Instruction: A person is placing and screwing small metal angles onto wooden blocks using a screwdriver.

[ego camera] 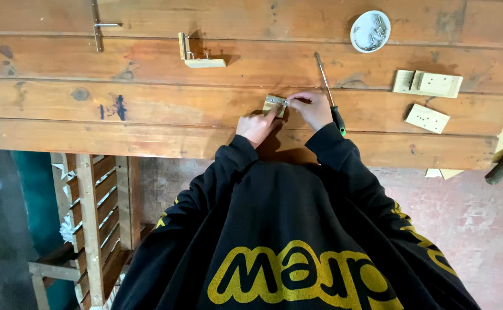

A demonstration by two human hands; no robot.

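A small wooden block with a metal bracket (275,103) lies on the plank workbench (148,109). My left hand (256,126) grips the block from the near side. My right hand (312,108) pinches the metal piece at the block's right end. Both black sleeves reach up from the bottom of the view. A screwdriver with a dark and green handle (329,95) lies on the bench just right of my right hand.
A white dish of screws (370,31) sits at the back right. Wooden blocks (428,84) (427,118) lie to the right. An L-shaped wood piece (197,56) and a metal rod (97,26) lie at the back. A slatted wooden frame (96,218) stands below left.
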